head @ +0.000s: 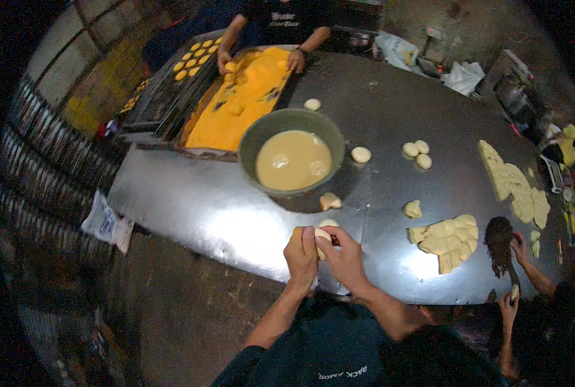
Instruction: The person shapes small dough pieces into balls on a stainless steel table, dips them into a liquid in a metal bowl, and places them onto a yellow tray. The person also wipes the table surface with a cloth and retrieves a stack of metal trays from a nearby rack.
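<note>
Between my two hands is a pale dough ball (322, 242), held above the metal table near its front edge. My left hand (300, 257) presses on its left side with the fingers together. The thumb and fingers of my right hand (344, 259) wrap its other side. Just beyond my fingertips another pale dough piece (328, 223) shows, partly hidden. A torn lump with a browned side (330, 200) lies farther off. Behind it stands a green basin (292, 187) holding pale yellow liquid (292, 162).
Cut dough (449, 239) and a small lump (412, 209) lie to the right, with more dough strips (515, 188) beyond. Several dough balls (417, 150) dot the steel table (389, 116). A person opposite works over an orange-coated tray (229, 126); another person's hands (520, 249) are at right.
</note>
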Available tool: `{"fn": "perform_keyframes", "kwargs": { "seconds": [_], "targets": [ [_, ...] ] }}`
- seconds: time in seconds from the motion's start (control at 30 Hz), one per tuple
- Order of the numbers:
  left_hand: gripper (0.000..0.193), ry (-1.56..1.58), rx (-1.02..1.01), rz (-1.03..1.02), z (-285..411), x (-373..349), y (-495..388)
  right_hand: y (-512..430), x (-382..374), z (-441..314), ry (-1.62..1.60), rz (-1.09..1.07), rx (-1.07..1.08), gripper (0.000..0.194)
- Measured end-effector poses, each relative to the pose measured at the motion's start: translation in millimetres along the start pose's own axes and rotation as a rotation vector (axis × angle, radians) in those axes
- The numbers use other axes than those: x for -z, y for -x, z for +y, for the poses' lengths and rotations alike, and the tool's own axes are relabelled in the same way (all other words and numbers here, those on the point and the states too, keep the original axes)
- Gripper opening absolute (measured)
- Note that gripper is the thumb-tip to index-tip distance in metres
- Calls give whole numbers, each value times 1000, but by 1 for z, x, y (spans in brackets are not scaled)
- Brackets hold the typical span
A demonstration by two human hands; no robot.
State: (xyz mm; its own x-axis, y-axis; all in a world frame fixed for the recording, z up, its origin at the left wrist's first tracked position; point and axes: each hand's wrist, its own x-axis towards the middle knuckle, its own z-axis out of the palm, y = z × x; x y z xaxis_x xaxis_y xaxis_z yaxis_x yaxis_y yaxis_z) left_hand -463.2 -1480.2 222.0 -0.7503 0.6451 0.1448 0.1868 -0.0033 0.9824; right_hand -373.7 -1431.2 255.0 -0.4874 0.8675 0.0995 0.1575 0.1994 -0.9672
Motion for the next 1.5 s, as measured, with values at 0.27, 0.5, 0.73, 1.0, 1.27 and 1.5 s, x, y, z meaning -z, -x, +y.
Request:
{"fn": "perform_keyframes", "kwargs": {
  "seconds": [0.27,0.5,0.73,1.0,1.27,1.5],
  "targets": [
    [33,512,131,-226,22,-126,19,-23,152,3,77,324,-194,34],
    [25,563,631,-796,13,-201,37,52,205,79,910,247,497,21],
    [31,36,369,-837,-13,-200,38,50,516,181,1452,618,-435,35],
    [31,227,592,-637,-15,-191,39,73,600,225,1490,656,-486,21],
    [34,381,698,-678,-5,-212,50,50,416,115,-353,432,-402,27],
    [28,718,769,-601,9,-171,46,12,214,59,389,120,88,22]
  ]
}}
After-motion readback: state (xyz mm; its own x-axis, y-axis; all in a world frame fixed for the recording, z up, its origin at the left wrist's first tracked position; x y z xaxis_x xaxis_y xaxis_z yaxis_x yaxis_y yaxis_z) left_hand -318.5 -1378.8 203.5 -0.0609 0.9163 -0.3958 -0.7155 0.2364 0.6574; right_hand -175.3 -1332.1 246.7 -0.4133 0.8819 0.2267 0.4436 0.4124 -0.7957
